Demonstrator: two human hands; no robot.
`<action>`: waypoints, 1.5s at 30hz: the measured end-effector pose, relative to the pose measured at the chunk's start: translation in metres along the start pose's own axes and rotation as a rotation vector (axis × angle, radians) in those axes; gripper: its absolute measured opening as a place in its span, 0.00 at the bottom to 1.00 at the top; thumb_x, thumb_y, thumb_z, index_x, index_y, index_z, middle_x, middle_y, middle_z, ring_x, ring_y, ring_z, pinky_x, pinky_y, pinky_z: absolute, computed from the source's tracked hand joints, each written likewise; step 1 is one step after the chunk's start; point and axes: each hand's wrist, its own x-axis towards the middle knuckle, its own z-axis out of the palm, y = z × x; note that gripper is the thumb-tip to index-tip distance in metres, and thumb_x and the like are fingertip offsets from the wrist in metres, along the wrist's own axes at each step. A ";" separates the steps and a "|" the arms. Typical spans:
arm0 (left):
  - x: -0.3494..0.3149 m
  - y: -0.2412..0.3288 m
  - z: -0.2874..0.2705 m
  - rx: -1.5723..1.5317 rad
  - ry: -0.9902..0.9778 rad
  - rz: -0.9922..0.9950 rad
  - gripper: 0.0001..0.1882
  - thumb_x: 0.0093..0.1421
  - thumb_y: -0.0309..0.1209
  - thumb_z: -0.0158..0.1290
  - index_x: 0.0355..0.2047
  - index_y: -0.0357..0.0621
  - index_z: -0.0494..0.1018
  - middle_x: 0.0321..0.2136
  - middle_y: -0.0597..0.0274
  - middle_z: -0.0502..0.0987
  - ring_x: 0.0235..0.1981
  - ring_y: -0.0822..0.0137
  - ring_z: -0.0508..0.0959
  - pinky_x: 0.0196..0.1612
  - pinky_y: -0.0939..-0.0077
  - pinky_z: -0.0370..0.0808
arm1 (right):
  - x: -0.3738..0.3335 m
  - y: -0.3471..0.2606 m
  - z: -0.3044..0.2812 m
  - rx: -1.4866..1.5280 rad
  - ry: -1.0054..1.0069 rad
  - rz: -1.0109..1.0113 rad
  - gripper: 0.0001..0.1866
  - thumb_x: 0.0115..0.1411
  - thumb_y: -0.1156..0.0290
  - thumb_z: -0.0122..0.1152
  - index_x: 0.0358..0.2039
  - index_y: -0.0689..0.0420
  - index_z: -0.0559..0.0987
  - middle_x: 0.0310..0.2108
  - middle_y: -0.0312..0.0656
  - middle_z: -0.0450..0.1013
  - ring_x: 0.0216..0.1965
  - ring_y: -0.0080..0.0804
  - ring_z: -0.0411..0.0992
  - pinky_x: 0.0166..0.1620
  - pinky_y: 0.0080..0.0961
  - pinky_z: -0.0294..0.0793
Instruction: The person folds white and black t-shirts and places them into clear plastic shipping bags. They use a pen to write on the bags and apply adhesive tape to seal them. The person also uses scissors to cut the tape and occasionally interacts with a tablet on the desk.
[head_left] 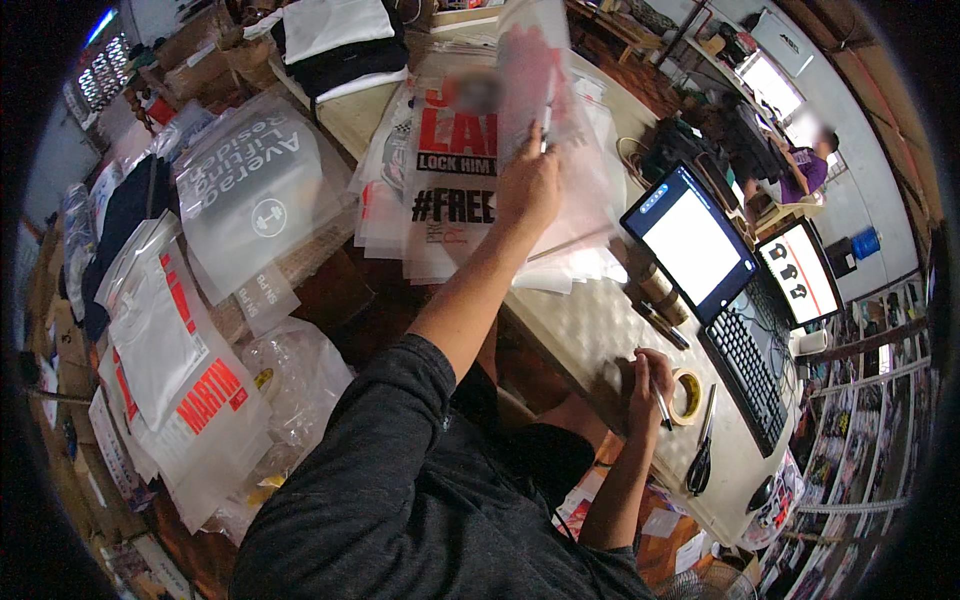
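Observation:
My left hand [530,188] reaches far over the table and is closed on a translucent film sheet [535,60] with a red print. That sheet is lifted and curled, blurred at its top. Beneath it lies a pile of similar printed film sheets [430,185] with large red and black lettering. My right hand [648,392] rests near the table's front edge, closed around a pen [661,408]. Right beside that hand are a roll of tape [687,397] and black-handled scissors [702,460].
A monitor [690,240], keyboard [748,375] and tablet-like screen [800,272] stand to the right. Folded shirts [345,50] are stacked at the far left of the table. More printed film sheets [250,180] lie at left. A person [800,172] sits in the background.

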 end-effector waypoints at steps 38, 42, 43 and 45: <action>-0.011 -0.066 -0.038 0.049 0.086 -0.135 0.11 0.58 0.30 0.47 0.38 0.42 0.75 0.33 0.43 0.79 0.37 0.44 0.79 0.41 0.52 0.74 | 0.000 0.000 0.001 -0.045 -0.013 -0.038 0.07 0.65 0.70 0.55 0.38 0.61 0.77 0.33 0.37 0.74 0.32 0.21 0.71 0.39 0.19 0.69; -0.010 -0.018 -0.015 -0.045 0.044 -0.008 0.16 0.55 0.26 0.46 0.44 0.42 0.74 0.38 0.46 0.79 0.37 0.47 0.80 0.41 0.56 0.76 | 0.001 0.005 -0.002 -0.066 -0.022 -0.054 0.07 0.65 0.71 0.54 0.37 0.61 0.77 0.33 0.38 0.74 0.32 0.22 0.71 0.39 0.19 0.69; -0.012 -0.011 -0.004 -0.132 0.094 0.066 0.17 0.54 0.23 0.46 0.45 0.43 0.74 0.41 0.48 0.78 0.39 0.47 0.79 0.42 0.57 0.76 | 0.001 0.006 -0.002 -0.064 -0.026 -0.047 0.07 0.65 0.71 0.54 0.37 0.61 0.77 0.33 0.38 0.74 0.32 0.22 0.71 0.39 0.19 0.69; -0.016 0.001 0.014 -0.110 0.052 0.055 0.17 0.52 0.21 0.47 0.43 0.41 0.75 0.44 0.49 0.78 0.40 0.48 0.79 0.44 0.58 0.77 | 0.002 0.010 -0.003 -0.089 -0.019 -0.062 0.07 0.65 0.71 0.54 0.37 0.61 0.77 0.33 0.38 0.74 0.32 0.22 0.71 0.39 0.19 0.69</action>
